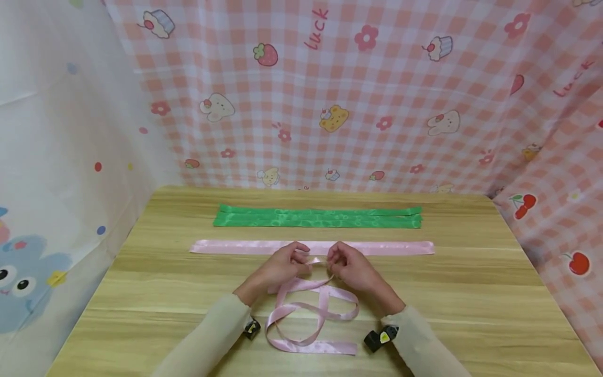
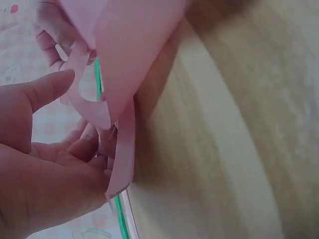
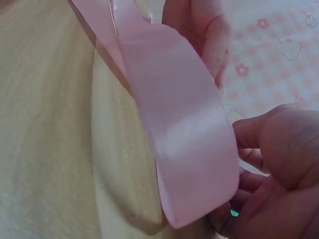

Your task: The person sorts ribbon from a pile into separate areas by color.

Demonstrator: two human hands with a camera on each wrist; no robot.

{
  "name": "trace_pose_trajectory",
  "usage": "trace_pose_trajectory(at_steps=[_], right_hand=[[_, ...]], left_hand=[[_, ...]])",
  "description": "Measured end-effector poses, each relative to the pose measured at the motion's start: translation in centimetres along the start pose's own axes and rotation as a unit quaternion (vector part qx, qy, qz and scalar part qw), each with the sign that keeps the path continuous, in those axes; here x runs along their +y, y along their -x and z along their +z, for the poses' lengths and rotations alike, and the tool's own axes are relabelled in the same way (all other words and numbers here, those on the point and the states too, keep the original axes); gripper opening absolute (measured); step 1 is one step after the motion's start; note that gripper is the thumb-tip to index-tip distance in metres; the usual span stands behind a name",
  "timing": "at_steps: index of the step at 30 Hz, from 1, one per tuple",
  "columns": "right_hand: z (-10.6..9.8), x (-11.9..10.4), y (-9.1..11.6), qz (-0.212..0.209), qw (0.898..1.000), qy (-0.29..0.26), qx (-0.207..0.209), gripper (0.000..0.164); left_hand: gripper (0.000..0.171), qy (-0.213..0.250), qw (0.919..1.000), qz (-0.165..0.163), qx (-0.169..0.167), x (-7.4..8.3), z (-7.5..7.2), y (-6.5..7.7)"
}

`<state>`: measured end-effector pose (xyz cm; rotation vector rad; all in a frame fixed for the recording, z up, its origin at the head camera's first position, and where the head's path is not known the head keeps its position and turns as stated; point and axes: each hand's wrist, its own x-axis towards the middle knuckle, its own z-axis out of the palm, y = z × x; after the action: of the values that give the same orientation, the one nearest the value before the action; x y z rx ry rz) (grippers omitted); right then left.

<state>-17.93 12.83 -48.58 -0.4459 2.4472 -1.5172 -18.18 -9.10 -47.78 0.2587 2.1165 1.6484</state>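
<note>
A long pink satin ribbon (image 1: 324, 301) lies in loose loops on the table between my forearms, its upper part raised between my hands. My left hand (image 1: 285, 262) holds a short stretch of it with curled fingers. Opposite, my right hand (image 1: 354, 268) pinches the same ribbon, a small gap from the left. In the left wrist view the ribbon (image 2: 132, 50) bends into a narrow loop by the thumb and hangs over the fingers. A broad curve of ribbon (image 3: 184, 124) fills the right wrist view and hides some fingertips of the right hand (image 3: 289, 164).
Just beyond my hands a pink ribbon strip (image 1: 249, 247) lies flat across the wooden table (image 1: 155, 293). Farther back, several green ribbon strips (image 1: 320, 219) lie side by side. A pink checked curtain (image 1: 301, 89) hangs behind the table, and a white patterned one (image 1: 61, 157) at left.
</note>
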Motion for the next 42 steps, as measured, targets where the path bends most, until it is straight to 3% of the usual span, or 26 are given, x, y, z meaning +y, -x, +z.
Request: trace_pose_trajectory(at_steps=[6, 11, 14, 17, 21, 23, 28, 32, 37, 42], right_hand=[[0.4, -0.1, 0.3, -0.009, 1.000, -0.018, 0.014, 0.013], [0.1, -0.3, 0.6, -0.014, 0.999, -0.042, 0.016, 0.011], [-0.3, -0.6, 0.8, -0.014, 0.996, -0.084, -0.006, 0.011], [-0.9, -1.1, 1.0, -0.040, 0.987, -0.144, -0.059, 0.016], [-1.7, -1.8, 1.4, -0.096, 0.967, -0.189, -0.139, 0.024], [-2.0, -2.1, 1.5, -0.113, 0.960, -0.200, -0.160, 0.025], [-2.6, -2.9, 1.9, -0.147, 0.947, -0.235, -0.160, 0.017], [-3.5, -3.7, 2.3, -0.170, 0.935, -0.269, -0.155, 0.018], [-6.1, -4.0, 3.0, -0.168, 0.918, -0.308, -0.183, 0.020], [-8.6, -3.1, 3.8, -0.171, 0.918, -0.295, -0.203, 0.023]], left_hand=[[0.037, 0.014, 0.9991, -0.015, -0.036, 0.3, -0.5, 0.1], [0.040, 0.093, 0.9906, -0.008, -0.100, 1.0, -1.4, 0.6], [0.039, 0.140, 0.9816, 0.015, -0.130, 1.7, -1.7, 1.0], [0.039, 0.157, 0.9758, 0.033, -0.148, 2.5, -1.8, 1.6], [0.041, 0.126, 0.9791, 0.042, -0.154, 3.5, -2.0, 2.2], [0.041, 0.094, 0.9835, 0.047, -0.148, 4.0, -2.1, 2.5], [0.036, 0.022, 0.9878, 0.068, -0.138, 4.9, -2.4, 3.4], [0.037, 0.018, 0.9836, 0.093, -0.153, 5.7, -3.5, 4.5], [0.036, 0.020, 0.9788, 0.120, -0.164, 6.7, -5.5, 5.9], [0.036, 0.003, 0.9749, 0.156, -0.158, 7.5, -7.2, 7.5]])
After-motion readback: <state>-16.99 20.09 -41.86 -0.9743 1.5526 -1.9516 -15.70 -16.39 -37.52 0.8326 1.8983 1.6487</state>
